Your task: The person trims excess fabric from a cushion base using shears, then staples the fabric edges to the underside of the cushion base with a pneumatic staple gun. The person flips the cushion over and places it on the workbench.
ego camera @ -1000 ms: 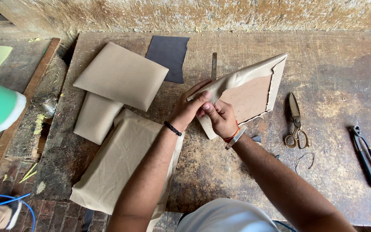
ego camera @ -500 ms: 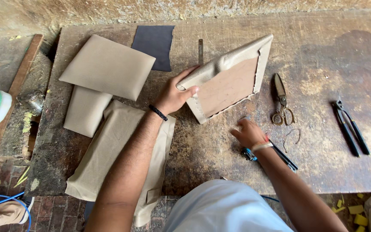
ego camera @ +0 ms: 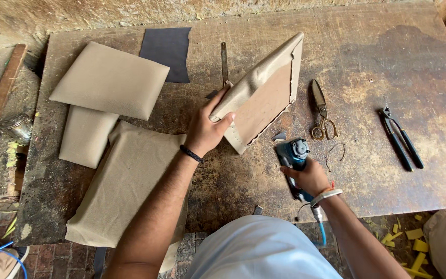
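My left hand [ego camera: 205, 132] grips the tilted fabric-covered panel [ego camera: 264, 98]; my right hand [ego camera: 311, 175] clasps the blue power stapler [ego camera: 291, 157] just beside it, ready for fastening fabric.

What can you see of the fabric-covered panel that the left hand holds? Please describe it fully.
The fabric-covered panel is a flat, roughly square board wrapped in beige cloth. Its brown back faces the camera, with the cloth folded over the edges in an uneven, wrinkled border. It stands tilted, its lower edge resting on the worn wooden table. The left hand grips its left edge, thumb on the back. Scissors lie just to its right, apart from it.
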